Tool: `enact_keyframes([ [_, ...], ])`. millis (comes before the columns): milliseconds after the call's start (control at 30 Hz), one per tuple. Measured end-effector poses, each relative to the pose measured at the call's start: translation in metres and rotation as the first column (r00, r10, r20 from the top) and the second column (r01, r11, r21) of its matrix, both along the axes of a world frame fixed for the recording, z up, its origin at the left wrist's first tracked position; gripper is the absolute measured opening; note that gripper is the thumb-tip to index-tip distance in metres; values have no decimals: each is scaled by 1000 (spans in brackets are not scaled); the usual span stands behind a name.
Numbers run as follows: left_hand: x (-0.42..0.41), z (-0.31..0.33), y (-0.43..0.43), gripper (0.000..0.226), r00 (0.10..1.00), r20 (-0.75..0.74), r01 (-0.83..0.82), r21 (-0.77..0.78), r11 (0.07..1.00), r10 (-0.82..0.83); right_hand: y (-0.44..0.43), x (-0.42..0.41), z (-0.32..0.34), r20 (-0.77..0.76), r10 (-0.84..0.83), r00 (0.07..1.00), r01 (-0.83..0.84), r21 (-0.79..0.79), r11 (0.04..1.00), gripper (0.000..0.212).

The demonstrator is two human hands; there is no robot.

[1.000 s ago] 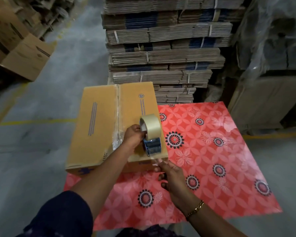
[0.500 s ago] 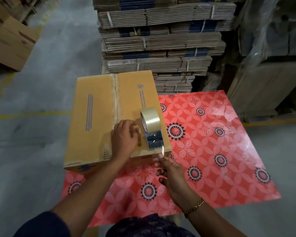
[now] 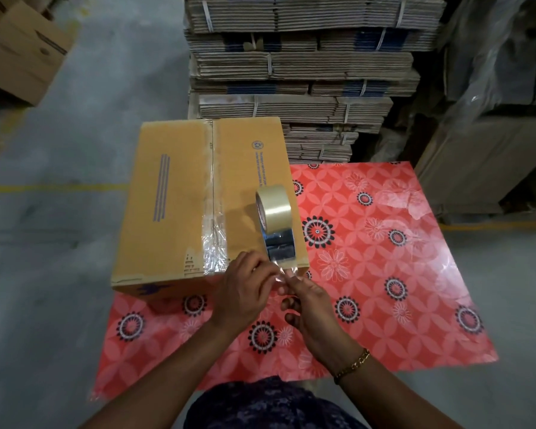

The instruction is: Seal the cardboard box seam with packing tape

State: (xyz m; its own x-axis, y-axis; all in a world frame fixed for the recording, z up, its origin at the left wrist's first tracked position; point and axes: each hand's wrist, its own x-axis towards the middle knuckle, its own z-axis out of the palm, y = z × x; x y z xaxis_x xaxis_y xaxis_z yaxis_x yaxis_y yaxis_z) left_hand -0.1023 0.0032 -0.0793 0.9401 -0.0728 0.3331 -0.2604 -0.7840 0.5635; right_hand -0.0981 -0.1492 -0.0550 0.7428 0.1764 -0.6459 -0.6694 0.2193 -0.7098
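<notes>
The box point(image 3: 198, 199) stands on the left part of a red flowered mat point(image 3: 384, 274), its top to the camera. The seam point(image 3: 212, 193) between the flaps already carries clear tape point(image 3: 214, 243) from the far edge to the near edge, wrinkled at the near end. So the main strip seems laid. The dispenser point(image 3: 276, 230) with its roll rests on the box top, right of the seam, near the front edge. A loose tape end leads from it to the hands. The left hand point(image 3: 245, 292) and the right hand point(image 3: 307, 298) meet there and both pinch this end. I judge that cutting or freeing the tape, then pressing down the wrinkled end, remains.
</notes>
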Motion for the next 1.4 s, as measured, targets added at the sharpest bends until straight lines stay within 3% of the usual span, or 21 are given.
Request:
enact_keyframes([
  [167,0,1,-4,4,999,-32,-29,-90,996,26,-14,-5,3,97,206,974,-204,-25,979,43],
  [233,-2,0,-4,3,998,-59,-43,-132,990,35,-27,-6,0,236,339,911,-285,-236,929,36],
  [300,-4,-2,-4,4,995,-90,-58,-167,984,44,-43,-1,-9,396,441,806,-179,-546,818,26],
  [367,-6,-4,-4,4,992,-115,-74,-198,977,52,-55,10,-14,477,526,704,-75,-687,723,30],
  [567,-8,-3,-4,4,986,-161,-89,-274,958,45,-57,43,-13,537,726,429,-43,-791,610,29],
  [733,-9,1,-3,8,979,-194,-119,-316,941,59,-57,55,-15,515,786,343,-81,-817,570,15],
  [1000,-10,4,-3,3,967,-247,-157,-407,900,57,-57,53,-10,526,775,351,-96,-803,589,19],
  [1233,-9,4,-1,4,963,-263,-157,-393,906,53,-51,46,-9,551,701,452,-133,-735,664,37],
  [1400,-9,3,0,5,957,-286,-173,-425,888,50,-53,52,-12,537,725,432,-141,-754,642,5],
])
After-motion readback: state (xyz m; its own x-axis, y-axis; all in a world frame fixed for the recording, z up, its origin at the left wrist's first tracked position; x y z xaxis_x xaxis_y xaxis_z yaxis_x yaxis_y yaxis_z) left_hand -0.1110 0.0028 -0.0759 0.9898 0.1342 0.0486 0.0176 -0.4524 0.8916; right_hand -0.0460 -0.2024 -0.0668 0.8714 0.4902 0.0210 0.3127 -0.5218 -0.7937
